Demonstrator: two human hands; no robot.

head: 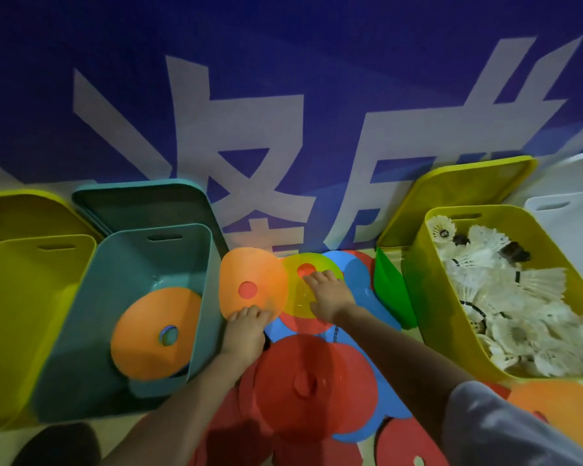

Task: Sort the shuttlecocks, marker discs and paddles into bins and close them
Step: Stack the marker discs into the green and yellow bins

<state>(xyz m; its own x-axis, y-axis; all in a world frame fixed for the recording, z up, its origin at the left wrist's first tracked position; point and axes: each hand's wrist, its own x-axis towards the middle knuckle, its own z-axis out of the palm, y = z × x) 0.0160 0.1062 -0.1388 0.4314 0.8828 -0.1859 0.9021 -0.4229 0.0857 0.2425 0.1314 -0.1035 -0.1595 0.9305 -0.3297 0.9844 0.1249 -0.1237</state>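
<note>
The marker discs lie in an overlapping heap on the floor between the bins, and the left hand point(246, 326) grips the near edge of an orange disc point(253, 282) that sits tilted just beside the teal bin point(196, 297), fingers curled over its rim. The right hand point(329, 292) rests with fingers fairly straight on a yellow disc point(300, 297) next to it, pressing or sliding rather than pinching. One orange disc point(155, 334) already lies inside the teal bin, propped at a slant. The shuttlecocks point(505, 297) fill the yellow bin point(431, 297) on the right; an empty yellow bin point(24, 314) stands far left; lids lean against the wall behind. No paddles are visible. The risk, as I judge it, is that the thin discs cling together so a lift drags a neighbour along, or that the slanted disc in the bin keeps the stack from lying flat and fouls the lid. The blue banner point(283, 79) behind carries large pale characters, cropped too much to read, and small print on a blue disc point(367, 297) is illegible
</note>
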